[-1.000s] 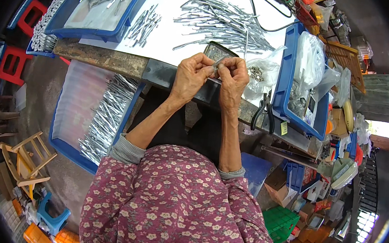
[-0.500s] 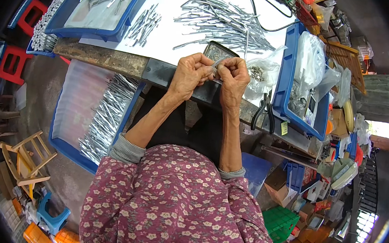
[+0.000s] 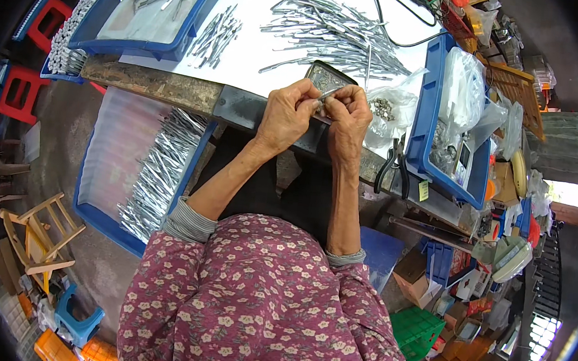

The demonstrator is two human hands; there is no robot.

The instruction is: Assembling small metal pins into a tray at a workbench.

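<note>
Above the table's front edge, my left hand point(image 3: 284, 116) and my right hand point(image 3: 348, 121) meet, fingertips pinched together. Between them is a slim silver metal rod point(image 3: 330, 93), with its ends mostly covered by the fingers. Just beyond the fingers lies a small dark-rimmed tray point(image 3: 323, 79) of tiny metal parts. Farther off, a loose heap of similar silver rods point(image 3: 341, 36) spreads over white paper. To the right of my right hand sits a clear plastic bag point(image 3: 397, 111) with small round metal bits. Black-handled pliers point(image 3: 393, 167) hang over the table edge.
A blue bin point(image 3: 424, 123) with plastic bags stands at right. At left are a blue tray point(image 3: 181, 48) of rods and a small rod pile point(image 3: 216, 38). Below the table, another blue tray point(image 3: 110, 224) holds many rods. A black cable point(image 3: 382, 26) curves across the back.
My left fingers have shifted slightly on the rod, and more of the small tray shows behind them. Both hands stay in nearly the same place.
</note>
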